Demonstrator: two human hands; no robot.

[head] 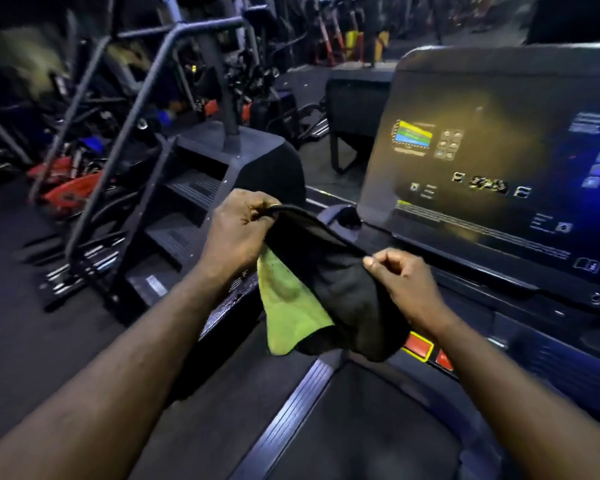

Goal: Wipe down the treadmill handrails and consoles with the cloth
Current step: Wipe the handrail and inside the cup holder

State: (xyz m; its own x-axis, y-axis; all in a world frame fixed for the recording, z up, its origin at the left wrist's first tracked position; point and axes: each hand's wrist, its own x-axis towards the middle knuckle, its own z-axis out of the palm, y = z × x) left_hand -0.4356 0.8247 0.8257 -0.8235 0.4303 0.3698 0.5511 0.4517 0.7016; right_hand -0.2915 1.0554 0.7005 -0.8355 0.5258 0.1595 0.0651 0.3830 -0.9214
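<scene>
Cloth (336, 289) in black is held spread between both hands just below the middle of the view, in front of the treadmill console (482, 161) and clear of it. Its upper edge is gripped at ten o'clock by the left hand (236, 233), whose fingers are curled round the bunched fabric. The same edge is pinched at three o'clock between thumb and forefinger of the right hand (402, 282), the other fingers being curled in. A yellow-green cloth (288, 313) is seen hanging from under the left hand, partly overlapped by the black fabric; whether the two are one piece cannot be told. The console is placed at two o'clock from the hands, its dark screen lit with small coloured icons and blurred digits. Red buttons (418, 344) edged in yellow are seen at five o'clock, just beneath the hanging black fabric. The treadmill belt (343, 427) is found at six o'clock, flanked by a ribbed side rail (291, 403). A stair climber (194, 188) stands at ten o'clock, with further gym machines blurred at twelve o'clock.
</scene>
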